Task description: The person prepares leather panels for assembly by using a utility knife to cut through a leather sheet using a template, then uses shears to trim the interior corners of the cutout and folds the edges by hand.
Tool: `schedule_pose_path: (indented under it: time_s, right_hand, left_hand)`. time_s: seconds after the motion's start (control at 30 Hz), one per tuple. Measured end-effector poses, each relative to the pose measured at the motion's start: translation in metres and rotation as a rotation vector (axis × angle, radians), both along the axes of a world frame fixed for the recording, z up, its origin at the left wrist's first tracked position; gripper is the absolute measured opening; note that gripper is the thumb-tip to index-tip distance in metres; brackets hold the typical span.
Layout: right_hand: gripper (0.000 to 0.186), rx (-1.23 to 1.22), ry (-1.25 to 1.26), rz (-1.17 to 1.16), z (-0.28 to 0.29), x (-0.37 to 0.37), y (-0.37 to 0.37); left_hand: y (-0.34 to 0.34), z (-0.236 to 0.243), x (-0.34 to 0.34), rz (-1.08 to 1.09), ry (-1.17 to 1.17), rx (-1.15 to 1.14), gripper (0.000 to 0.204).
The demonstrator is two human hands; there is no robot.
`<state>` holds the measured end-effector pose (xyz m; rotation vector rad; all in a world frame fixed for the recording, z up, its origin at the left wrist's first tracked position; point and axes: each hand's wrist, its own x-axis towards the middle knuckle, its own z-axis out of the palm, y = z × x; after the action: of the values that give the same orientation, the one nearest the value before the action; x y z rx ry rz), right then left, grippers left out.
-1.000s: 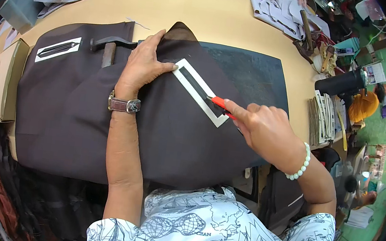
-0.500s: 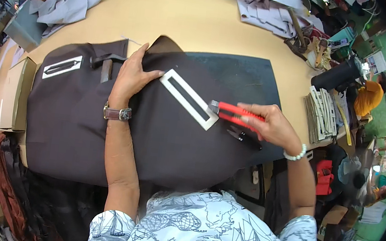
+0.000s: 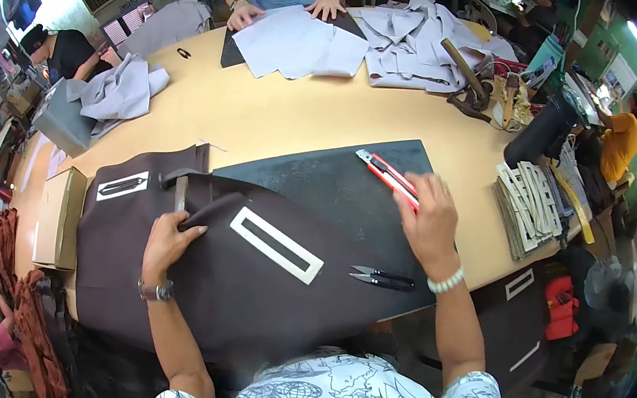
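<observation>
My right hand [image 3: 429,217] grips a red utility knife [image 3: 388,178], its blade out, above the dark cutting mat [image 3: 322,172]. Dark brown fabric [image 3: 241,309] spreads across the near side of the table and partly over the mat. My left hand [image 3: 168,243] pinches a fold of this fabric, close to a hammer [image 3: 181,192] whose lower handle is hidden. On the fabric lies a white slotted rectangular frame [image 3: 277,246], and a second white frame [image 3: 123,185] lies farther left. Black thread snips [image 3: 380,277] rest right of the nearer frame.
Across the table a person's hands [image 3: 326,5] lie by a pale grey cut piece [image 3: 298,41]. Grey cloth [image 3: 425,45] and another hammer [image 3: 468,78] are at the far right. A stack of white strips [image 3: 529,201] stands right, a cardboard box [image 3: 59,219] left.
My right hand has lifted the knife away from the white frame's end to over the mat. My left hand has left that frame and moved toward me, by the hammer. The view has tilted up.
</observation>
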<state>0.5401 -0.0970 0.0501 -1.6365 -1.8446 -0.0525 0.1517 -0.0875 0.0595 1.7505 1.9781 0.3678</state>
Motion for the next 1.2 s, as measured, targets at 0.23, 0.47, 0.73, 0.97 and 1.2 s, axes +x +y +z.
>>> schedule_pose_path:
  time_s: [0.23, 0.47, 0.73, 0.97, 1.2]
  right_hand:
    - [0.023, -0.497, 0.116, 0.235, -0.002, -0.007, -0.067]
    - [0.015, -0.472, 0.18, 0.227, -0.014, -0.009, -0.06]
    - [0.024, -0.459, 0.449, 0.134, -0.013, -0.014, -0.058]
    - [0.015, -0.465, 0.867, 0.186, -0.007, -0.037, -0.056]
    - [0.02, -0.634, 1.386, 0.442, -0.004, -0.109, -0.053]
  left_hand:
    - [-0.007, -0.03, 0.024, 0.236, -1.04, 0.116, 0.022]
    - [-0.027, -0.021, 0.03, 0.119, -0.837, -0.164, 0.032]
    - [-0.053, -0.036, 0.049, 0.202, -1.061, -0.018, 0.023]
    - [-0.061, -0.04, 0.088, 0.601, -1.549, 0.257, 0.027]
    - [-0.066, -0.045, 0.097, 0.41, -1.182, 0.209, 0.019]
